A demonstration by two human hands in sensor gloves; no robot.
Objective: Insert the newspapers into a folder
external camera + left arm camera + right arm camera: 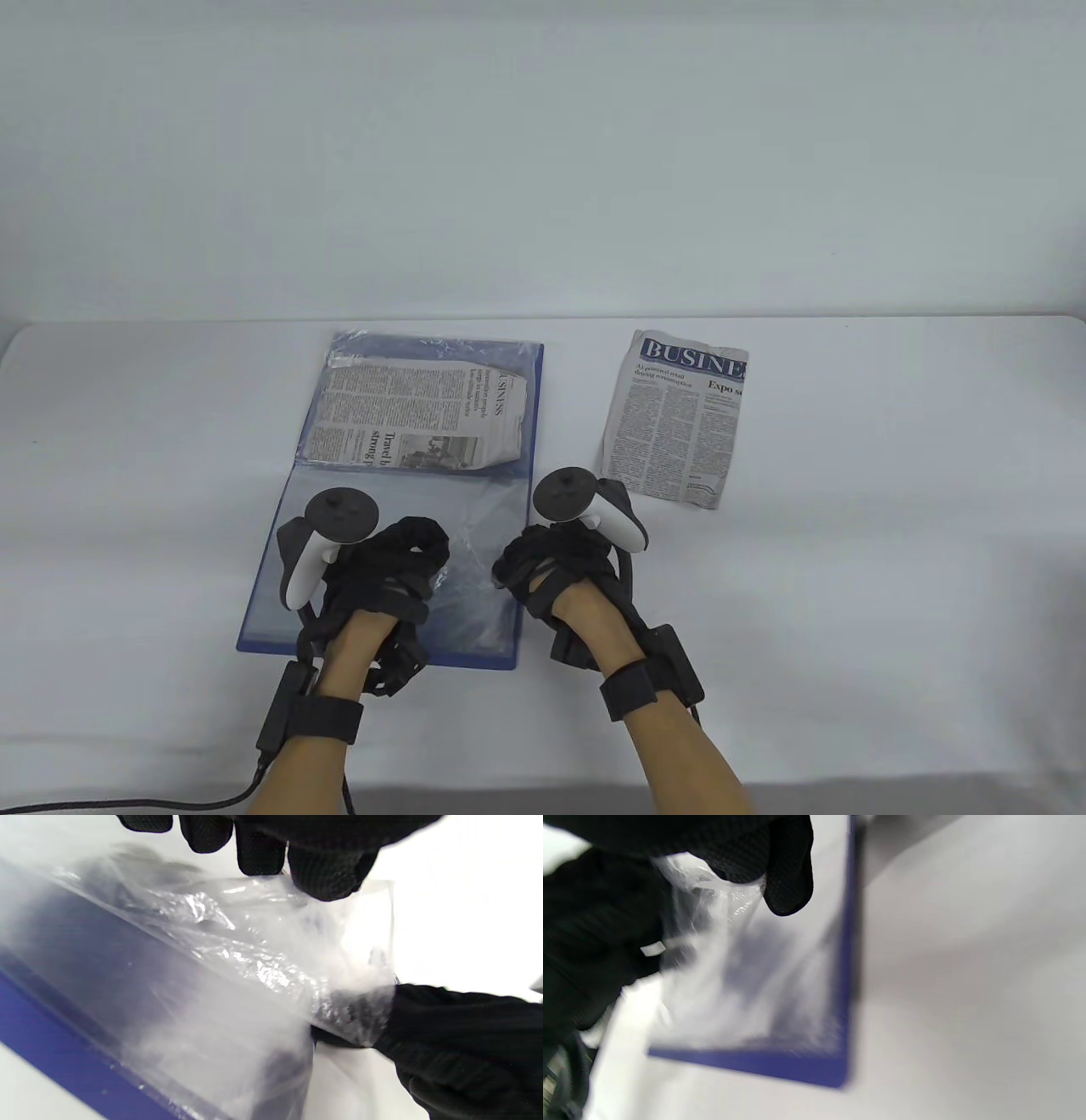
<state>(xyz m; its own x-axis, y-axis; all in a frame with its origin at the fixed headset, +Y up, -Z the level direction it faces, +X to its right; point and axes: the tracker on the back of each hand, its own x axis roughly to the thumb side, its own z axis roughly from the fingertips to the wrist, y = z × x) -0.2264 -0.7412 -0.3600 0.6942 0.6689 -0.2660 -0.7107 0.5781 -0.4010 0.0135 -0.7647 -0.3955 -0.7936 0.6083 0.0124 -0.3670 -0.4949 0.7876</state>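
Observation:
A blue folder (263,632) lies open on the table. Its far half holds a folded newspaper (416,412) under clear plastic. A second newspaper (674,420) headed BUSINESS lies loose to the folder's right. My left hand (424,560) and right hand (509,569) both pinch the crinkled clear sleeve (467,594) on the folder's near half, lifting it off the cover. In the left wrist view my fingers (326,874) grip the sleeve (254,955) from above, opposite the right hand (458,1035). In the right wrist view my fingers (780,870) pinch the sleeve (725,955) above the blue cover (848,984).
The white table (891,552) stretches bare to the right of the loose newspaper and to the left of the folder. A white wall stands behind. A black cable (127,802) runs off at the bottom left.

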